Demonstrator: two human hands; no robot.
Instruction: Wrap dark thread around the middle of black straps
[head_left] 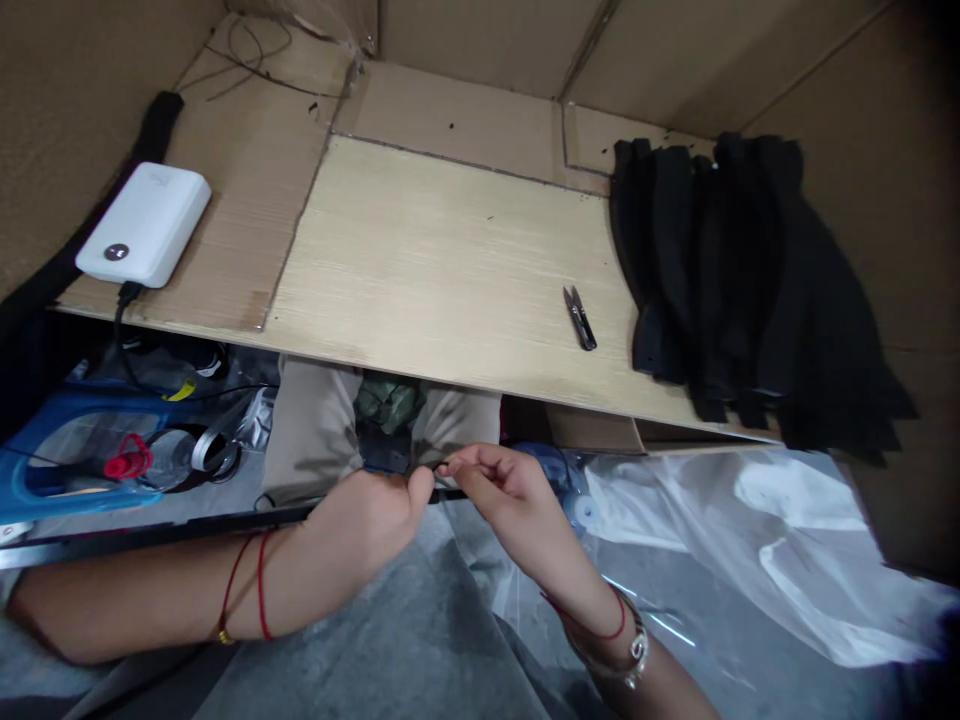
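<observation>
In the head view, your left hand [367,520] and right hand [502,495] meet just below the near edge of the light wood-grain board [450,260], in front of your knees in beige trousers [311,430]. The left hand is closed, its fingers [390,500] curled in and pressed together around the long black strip [187,525], which runs out toward the left of the frame. The thumb and forefinger of the right hand pinch a thin dark strand [444,468] at the point where it meets the left hand, and the remaining right fingers curl loosely beneath them. The exact grip is partly hidden by the hands. Progress: one black piece is in your hands, while the stack of black fabric strips [720,270] lies on the right part of the board, well apart from both hands. How many strips have been handled cannot be determined. The thread snips [579,318] lie closed on the board, beyond your right hand and just beside the stack. The white power bank [142,225] lies far to the left of your hands, and a clear plastic sheet [735,540] spreads to the right of your right hand.
</observation>
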